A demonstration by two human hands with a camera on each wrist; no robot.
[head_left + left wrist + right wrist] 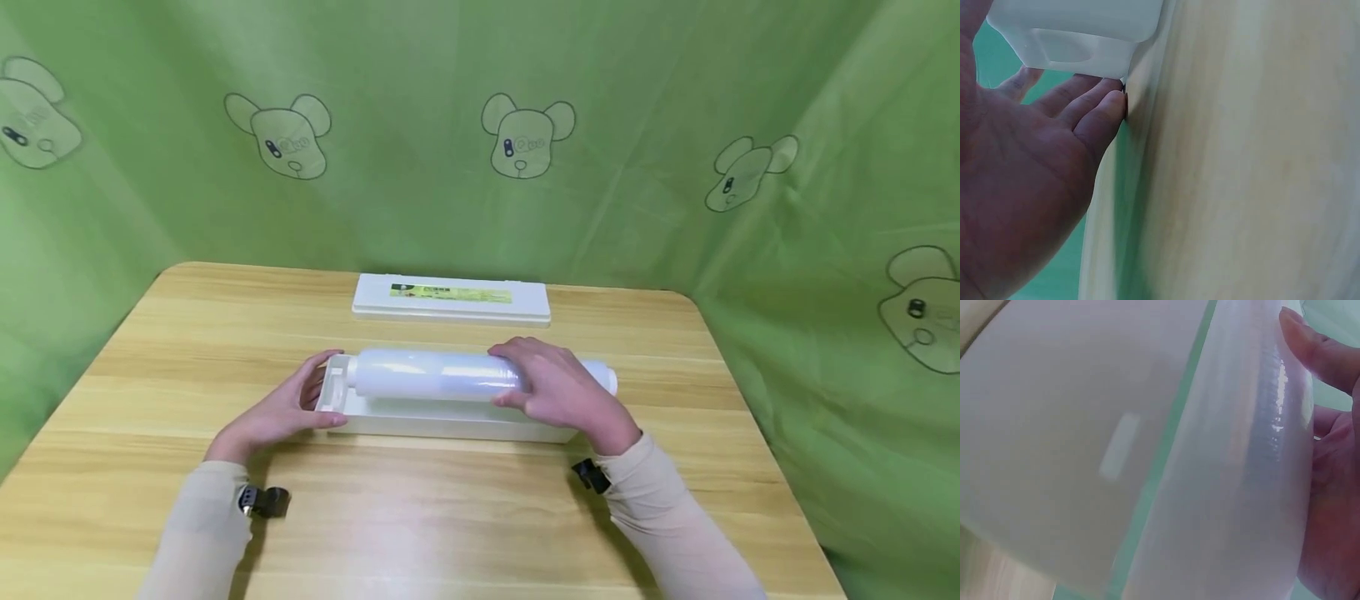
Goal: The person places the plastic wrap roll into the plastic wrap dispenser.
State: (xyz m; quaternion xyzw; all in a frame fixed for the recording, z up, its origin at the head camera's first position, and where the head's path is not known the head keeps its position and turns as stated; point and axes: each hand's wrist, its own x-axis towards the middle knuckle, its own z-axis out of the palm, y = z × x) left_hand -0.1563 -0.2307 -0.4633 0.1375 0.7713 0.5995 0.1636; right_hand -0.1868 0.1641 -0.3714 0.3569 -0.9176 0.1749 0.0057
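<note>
A roll of cling film [427,373] lies lengthwise over a long white plastic box [457,427], its left end close to the box's left end. The right end of the roll sticks out past my right hand [558,387], which grips it from above. In the right wrist view a green gap separates the roll [1222,462] from the box's pale wall [1079,412]. My left hand [277,412] holds the left end of the box, thumb along the front side and fingers behind. The left wrist view shows those fingers against the end of the box [1079,47].
Farther back on the wooden table [420,517] lies a white lid [450,310] with a green and yellow label. A green curtain [420,217] with printed bear heads hangs behind the table and along its sides.
</note>
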